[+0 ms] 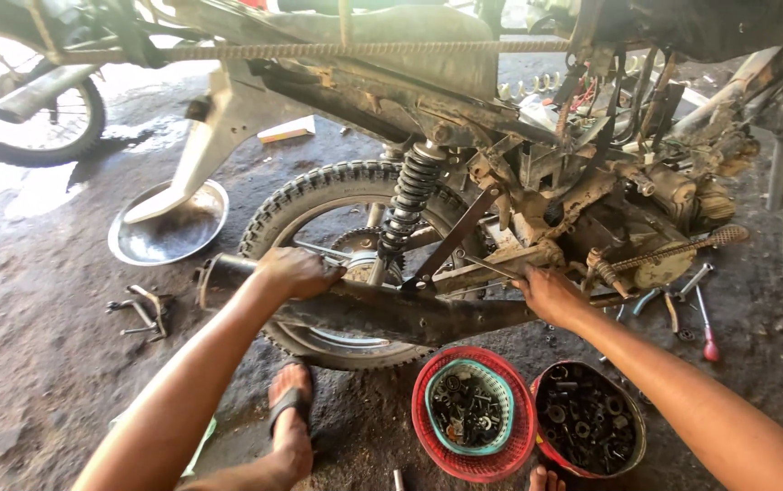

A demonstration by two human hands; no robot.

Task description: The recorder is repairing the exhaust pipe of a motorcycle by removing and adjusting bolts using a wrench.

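A stripped motorcycle stands in front of me with its rear wheel (pixel 319 195), shock spring (pixel 409 195) and rusty frame exposed. A long dark exhaust pipe (pixel 391 314) lies across the wheel. My left hand (pixel 299 271) grips the pipe near its rear end. My right hand (pixel 550 295) holds the pipe's front part, just below the swingarm and beside the loose drive chain (pixel 673 250).
A red basket (pixel 509 445) holding a smaller green basket of bolts sits beside a dark bowl (pixel 632 445) of nuts. A metal basin (pixel 159 241) lies at left, small parts (pixel 141 314) near it, a red-handled screwdriver (pixel 708 336) and wrenches at right. My sandalled foot (pixel 291 423) rests below the wheel.
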